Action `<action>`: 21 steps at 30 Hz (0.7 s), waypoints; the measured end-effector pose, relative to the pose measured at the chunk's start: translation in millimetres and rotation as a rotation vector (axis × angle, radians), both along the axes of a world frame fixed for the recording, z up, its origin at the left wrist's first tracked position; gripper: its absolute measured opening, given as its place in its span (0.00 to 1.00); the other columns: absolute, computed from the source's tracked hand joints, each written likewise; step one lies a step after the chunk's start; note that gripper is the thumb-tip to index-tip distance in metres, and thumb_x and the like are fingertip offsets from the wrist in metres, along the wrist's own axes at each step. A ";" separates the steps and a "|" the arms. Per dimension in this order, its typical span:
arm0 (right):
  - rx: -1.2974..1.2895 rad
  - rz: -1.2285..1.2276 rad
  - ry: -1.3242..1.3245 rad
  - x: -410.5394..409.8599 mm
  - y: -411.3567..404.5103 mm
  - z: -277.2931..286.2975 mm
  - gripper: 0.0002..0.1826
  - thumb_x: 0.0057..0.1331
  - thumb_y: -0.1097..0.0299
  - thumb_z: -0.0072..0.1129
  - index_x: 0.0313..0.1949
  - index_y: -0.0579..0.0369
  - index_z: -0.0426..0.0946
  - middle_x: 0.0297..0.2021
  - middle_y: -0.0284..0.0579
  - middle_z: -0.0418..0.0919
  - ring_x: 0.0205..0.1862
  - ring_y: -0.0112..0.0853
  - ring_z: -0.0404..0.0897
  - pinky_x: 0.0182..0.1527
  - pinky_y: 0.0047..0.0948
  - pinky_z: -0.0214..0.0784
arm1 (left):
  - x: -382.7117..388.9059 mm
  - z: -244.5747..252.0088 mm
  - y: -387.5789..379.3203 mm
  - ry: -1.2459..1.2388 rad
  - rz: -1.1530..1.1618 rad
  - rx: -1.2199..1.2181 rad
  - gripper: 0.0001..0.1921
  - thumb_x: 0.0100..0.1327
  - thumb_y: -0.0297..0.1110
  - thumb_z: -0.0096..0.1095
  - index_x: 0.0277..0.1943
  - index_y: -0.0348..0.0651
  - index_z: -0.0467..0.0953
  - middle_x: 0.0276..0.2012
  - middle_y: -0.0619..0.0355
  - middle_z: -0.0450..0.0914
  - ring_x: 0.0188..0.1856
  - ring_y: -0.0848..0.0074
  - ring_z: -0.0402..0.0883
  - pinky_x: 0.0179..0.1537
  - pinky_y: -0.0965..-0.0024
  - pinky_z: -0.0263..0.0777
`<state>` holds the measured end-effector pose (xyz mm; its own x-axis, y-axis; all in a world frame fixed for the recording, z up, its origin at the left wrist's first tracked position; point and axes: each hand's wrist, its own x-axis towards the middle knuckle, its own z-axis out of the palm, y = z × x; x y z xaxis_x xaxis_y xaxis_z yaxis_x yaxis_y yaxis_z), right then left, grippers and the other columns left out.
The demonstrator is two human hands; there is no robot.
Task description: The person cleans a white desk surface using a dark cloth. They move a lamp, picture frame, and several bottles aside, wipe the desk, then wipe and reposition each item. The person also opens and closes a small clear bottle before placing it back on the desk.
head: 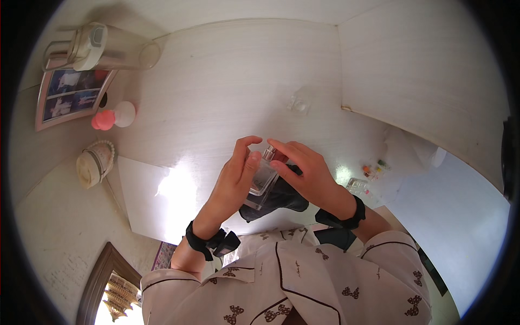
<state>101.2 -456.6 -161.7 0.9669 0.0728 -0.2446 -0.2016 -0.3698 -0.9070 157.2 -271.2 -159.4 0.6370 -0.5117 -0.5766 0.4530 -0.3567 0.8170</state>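
Note:
A clear glass perfume bottle with a silver spray neck is between my two hands, tilted with its top pointing away from me. My left hand is at its left side, thumb along the glass and index finger bent near the sprayer. My right hand meets it from the right, with the thumb at the shoulder and a fingertip close to the sprayer. The fingers behind the bottle are hidden. A dark cloth lies under and behind the bottle, reaching up to my right hand. Farther off on the white tabletop sits a clear cap-like piece.
At the left stand a clear pitcher, a framed set of photos, a pink-and-white bottle and a cream container with a beaded handle. Small coloured items and a clear plastic tray lie right. A white panel rises there.

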 end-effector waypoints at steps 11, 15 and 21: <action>-0.165 0.012 -0.091 -7.7 7.4 -12.6 0.16 0.66 0.76 0.55 0.54 0.59 0.75 0.37 0.48 0.75 0.39 0.43 0.76 0.41 0.39 0.71 | -5.0 -2.5 -7.1 -0.256 -0.143 0.243 0.19 0.78 0.42 0.46 0.63 0.38 0.64 0.50 0.39 0.78 0.45 0.49 0.81 0.47 0.57 0.74; -0.111 0.005 -0.014 -12.1 10.1 -17.7 0.17 0.68 0.75 0.53 0.56 0.59 0.74 0.37 0.47 0.75 0.38 0.42 0.76 0.41 0.37 0.71 | -11.0 -10.1 -7.4 -0.323 -0.134 0.274 0.18 0.77 0.41 0.46 0.62 0.39 0.65 0.52 0.39 0.77 0.47 0.48 0.80 0.47 0.56 0.74; 0.406 -0.127 0.283 8.8 -9.4 -25.0 0.21 0.74 0.72 0.49 0.65 0.55 0.71 0.34 0.39 0.70 0.35 0.27 0.69 0.41 0.26 0.66 | 10.6 -13.3 -10.6 -0.106 0.013 0.051 0.19 0.79 0.40 0.41 0.65 0.44 0.68 0.50 0.51 0.78 0.47 0.67 0.78 0.52 0.68 0.70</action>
<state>110.0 -466.0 -186.6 0.8743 0.1025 -0.4744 -0.4805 0.0449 -0.8758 167.8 -281.9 -172.8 0.7023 -0.4746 -0.5306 0.3696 -0.3939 0.8416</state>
